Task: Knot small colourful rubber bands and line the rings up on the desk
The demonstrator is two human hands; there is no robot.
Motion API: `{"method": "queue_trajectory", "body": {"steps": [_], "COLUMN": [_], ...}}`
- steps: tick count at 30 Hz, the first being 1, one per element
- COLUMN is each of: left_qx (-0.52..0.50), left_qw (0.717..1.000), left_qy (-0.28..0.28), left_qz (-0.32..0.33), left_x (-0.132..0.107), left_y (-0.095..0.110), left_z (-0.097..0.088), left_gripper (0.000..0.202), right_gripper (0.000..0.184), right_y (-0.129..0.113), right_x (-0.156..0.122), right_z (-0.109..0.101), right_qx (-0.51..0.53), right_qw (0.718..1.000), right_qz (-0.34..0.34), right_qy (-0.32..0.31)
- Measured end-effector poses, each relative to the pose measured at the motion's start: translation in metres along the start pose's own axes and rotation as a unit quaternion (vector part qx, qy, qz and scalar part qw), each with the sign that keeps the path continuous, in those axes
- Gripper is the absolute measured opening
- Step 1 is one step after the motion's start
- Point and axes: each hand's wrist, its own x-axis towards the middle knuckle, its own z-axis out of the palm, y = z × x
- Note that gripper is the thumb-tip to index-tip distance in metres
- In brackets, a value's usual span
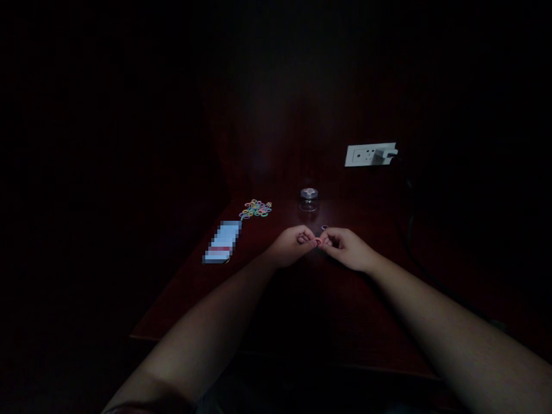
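Both hands meet above the dark red table (310, 299). My left hand (294, 244) pinches one side of a small orange-pink hair tie (318, 241), and my right hand (345, 247) pinches the other side. The fingertips almost touch around it. Just beyond my right fingers lies a small purplish ring (324, 227), partly hidden by them. A clear round jar (308, 201) with a lid on it stands upright behind the hands. To its left is a loose pile of pastel hair ties (256, 209), in several colours.
A phone (223, 241) with a lit, blurred screen lies at the table's left side. On the back wall is a white socket plate (364, 155) with a plug (390, 154) in it. A dark cable runs down on the right. The surroundings are very dark.
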Motion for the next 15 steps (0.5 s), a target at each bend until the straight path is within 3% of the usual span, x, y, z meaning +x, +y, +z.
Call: {"method": "queue_trajectory", "body": {"steps": [7, 15], "left_qx": [-0.034, 0.011], "left_qw": [0.999, 1.000], "left_qy": [0.000, 0.007], "left_qz": [-0.016, 0.013], "left_x": [0.0008, 0.0006], "left_y": [-0.0007, 0.0020], "left_z": [0.0009, 0.0003], "left_gripper": [0.017, 0.020], "right_gripper": [0.024, 0.023], "right_y": [-0.0015, -0.0011], "right_x": [-0.0003, 0.0001], "right_z": [-0.0006, -0.0031], "right_qx": [-0.021, -0.064], "right_qw": [1.000, 0.998], "right_qz": [0.003, -0.003], "right_qy": [-0.001, 0.003]}}
